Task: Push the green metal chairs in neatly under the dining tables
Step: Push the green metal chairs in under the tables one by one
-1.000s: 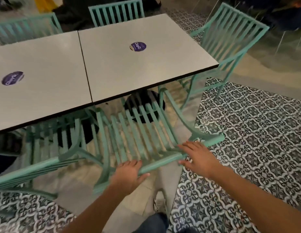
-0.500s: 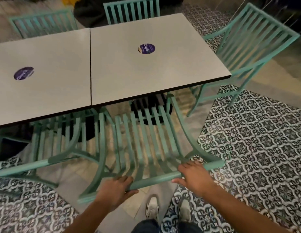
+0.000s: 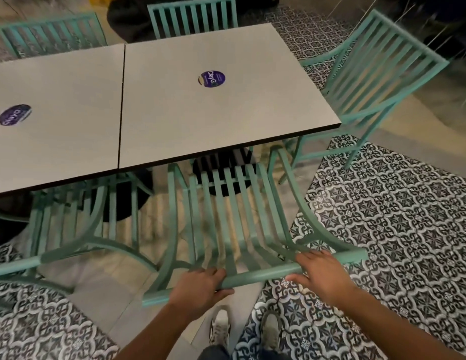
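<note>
While both hands grip: chair farther under table.

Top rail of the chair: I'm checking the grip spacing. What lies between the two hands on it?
In the head view, only a bare stretch of the top rail lies between the left hand and the right hand; both grip it.
</note>
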`<state>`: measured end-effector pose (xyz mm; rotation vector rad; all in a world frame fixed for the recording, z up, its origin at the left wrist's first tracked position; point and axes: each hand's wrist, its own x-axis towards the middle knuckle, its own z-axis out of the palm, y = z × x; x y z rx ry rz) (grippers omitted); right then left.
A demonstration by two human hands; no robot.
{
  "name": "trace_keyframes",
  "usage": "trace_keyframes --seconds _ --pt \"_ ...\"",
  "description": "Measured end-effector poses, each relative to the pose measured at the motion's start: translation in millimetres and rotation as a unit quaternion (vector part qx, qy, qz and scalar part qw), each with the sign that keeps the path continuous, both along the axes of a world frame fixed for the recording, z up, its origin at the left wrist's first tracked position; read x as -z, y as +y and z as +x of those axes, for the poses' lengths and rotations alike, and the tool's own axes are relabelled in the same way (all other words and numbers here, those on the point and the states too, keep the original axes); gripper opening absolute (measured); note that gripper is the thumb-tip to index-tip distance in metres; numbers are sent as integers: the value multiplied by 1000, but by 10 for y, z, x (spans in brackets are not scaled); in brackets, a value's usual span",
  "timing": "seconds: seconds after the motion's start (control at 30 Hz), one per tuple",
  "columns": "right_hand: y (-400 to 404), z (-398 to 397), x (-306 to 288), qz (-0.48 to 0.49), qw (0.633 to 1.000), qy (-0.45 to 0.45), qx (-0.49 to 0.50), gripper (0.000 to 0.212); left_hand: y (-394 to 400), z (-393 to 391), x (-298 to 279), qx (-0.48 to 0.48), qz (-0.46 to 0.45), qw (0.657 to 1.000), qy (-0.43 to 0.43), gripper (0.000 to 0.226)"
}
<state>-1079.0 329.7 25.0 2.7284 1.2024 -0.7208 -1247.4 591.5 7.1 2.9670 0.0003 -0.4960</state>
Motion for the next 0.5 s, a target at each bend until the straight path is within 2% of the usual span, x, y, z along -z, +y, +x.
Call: trace_keyframes --seconds 0.1,0.17,0.23,0.27,0.33,0.43,0.5 --pt "-68 129 -17 5 1000 -2 3 93 -104 142 -19 -4 4 999 39 80" --pt "-95 184 -15 7 1000 -2 7 97 -135 188 -18 -6 7 999 34 76" --pt "-132 230 11 16 1000 -3 6 105 -127 213 33 -4 11 1000 22 84" --pt "-151 234 20 24 1000 -7 6 104 -124 222 40 -10 11 1000 22 87" --pt "-191 238 53 39 999 -13 12 85 -123 223 37 -38 -3 999 25 88" --pt "-307 272 124 99 989 -38 104 70 -139 222 23 -127 -41 991 4 97" --pt "-452 377 199 176 954 -91 224 70 -101 234 7 -238 -74 967 -54 95"
